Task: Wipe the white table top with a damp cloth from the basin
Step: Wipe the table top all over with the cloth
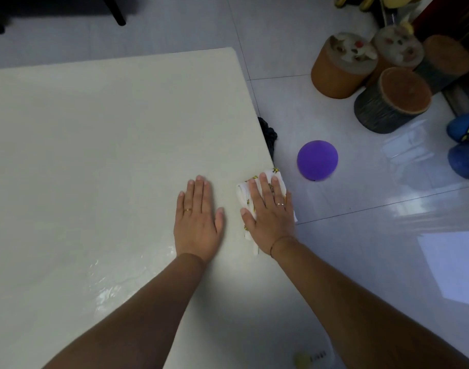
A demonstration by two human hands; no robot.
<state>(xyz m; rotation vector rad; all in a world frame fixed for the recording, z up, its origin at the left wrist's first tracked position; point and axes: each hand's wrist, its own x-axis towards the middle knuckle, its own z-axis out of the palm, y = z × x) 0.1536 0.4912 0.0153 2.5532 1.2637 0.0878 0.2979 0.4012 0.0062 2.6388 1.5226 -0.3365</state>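
Cloth (277, 179): soft, limp, likely damp; right hand (270, 217) presses it flat-fingered at table (94, 129) right edge; left hand (197, 222) flat, empty.

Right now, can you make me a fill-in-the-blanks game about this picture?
1. The right hand presses the ____ flat on the table.
2. The left hand lies flat and holds ____.
3. The ball on the floor is ____.
Missing words: cloth; nothing; purple.
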